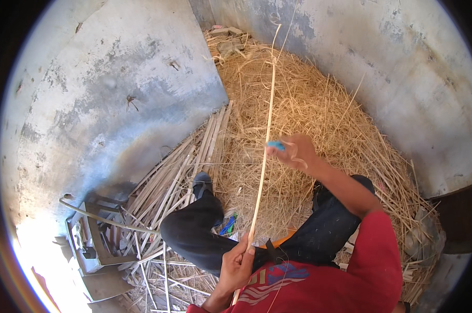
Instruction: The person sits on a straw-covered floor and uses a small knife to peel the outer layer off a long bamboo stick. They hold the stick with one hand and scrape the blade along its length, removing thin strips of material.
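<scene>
A long, thin, pale bamboo strip [262, 182] runs from my lap up and away, slightly tilted to the right. Near my waist, my left hand [237, 265] is closed around its lower part. Farther up, beside the strip, my right hand [297, 150] is closed with a small blue thing [275, 145] at its fingertips, against or very close to the strip. Whether this blue piece is a finger wrap or part of a tool I cannot make out. Thin curled shavings [299, 160] hang by the right hand, and more curls cling near the strip's far end.
A heap of straw-coloured shavings [304, 99] spreads in front of my legs. Split strips [163, 172] lie piled at the left, near a worn wooden frame [103, 255]. Between my legs is a blue and green scrap [227, 225]. Weathered walls [126, 78] stand left and right.
</scene>
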Tool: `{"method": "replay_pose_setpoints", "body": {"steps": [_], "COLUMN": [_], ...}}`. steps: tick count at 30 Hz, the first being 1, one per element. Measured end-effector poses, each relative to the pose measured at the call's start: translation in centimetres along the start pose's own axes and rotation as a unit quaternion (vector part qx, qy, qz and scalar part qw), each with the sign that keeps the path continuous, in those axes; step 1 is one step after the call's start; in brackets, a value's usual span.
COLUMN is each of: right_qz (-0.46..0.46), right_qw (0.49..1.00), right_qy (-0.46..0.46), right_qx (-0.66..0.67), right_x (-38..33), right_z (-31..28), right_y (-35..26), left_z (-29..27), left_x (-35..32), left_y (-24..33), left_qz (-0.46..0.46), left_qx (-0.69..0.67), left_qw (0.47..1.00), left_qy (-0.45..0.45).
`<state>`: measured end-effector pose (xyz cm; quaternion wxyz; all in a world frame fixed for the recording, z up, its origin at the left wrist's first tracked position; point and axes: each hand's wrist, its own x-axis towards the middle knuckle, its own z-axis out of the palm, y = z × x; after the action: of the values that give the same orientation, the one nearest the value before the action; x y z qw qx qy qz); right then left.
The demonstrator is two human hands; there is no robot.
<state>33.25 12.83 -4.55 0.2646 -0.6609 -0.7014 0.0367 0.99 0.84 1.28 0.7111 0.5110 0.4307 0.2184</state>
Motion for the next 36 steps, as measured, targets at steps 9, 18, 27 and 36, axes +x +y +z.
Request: {"method": "replay_pose_setpoints", "body": {"steps": [9, 18, 27, 36], "right_qz": [0.197, 0.351, 0.000, -0.009], "right_qw": [0.979, 0.922, 0.999, 0.999], "right_qy": [0.016, 0.137, 0.016, -0.027], "right_qx": [-0.042, -0.093, 0.030, 0.016], "right_x": [3.0, 2.1, -1.2, -1.3], "right_z": [-1.5, -7.0, -2.2, -0.1], "right_y": [5.7, 20.0, 0.2, -2.0], "left_z": [0.2, -0.3, 0.1, 0.4], "left_x": [-2.6, -3.9, 3.0, 5.5], "left_y": [-0.1, -1.2, 0.4, -0.5], "left_qz": [-0.030, 0.018, 0.109, 0.197], "left_qx": [0.085, 0.208, 0.267, 0.226], "left_qw": [0.996, 0.973, 0.955, 0.951], "left_qy": [-0.013, -0.101, 0.072, 0.074]}}
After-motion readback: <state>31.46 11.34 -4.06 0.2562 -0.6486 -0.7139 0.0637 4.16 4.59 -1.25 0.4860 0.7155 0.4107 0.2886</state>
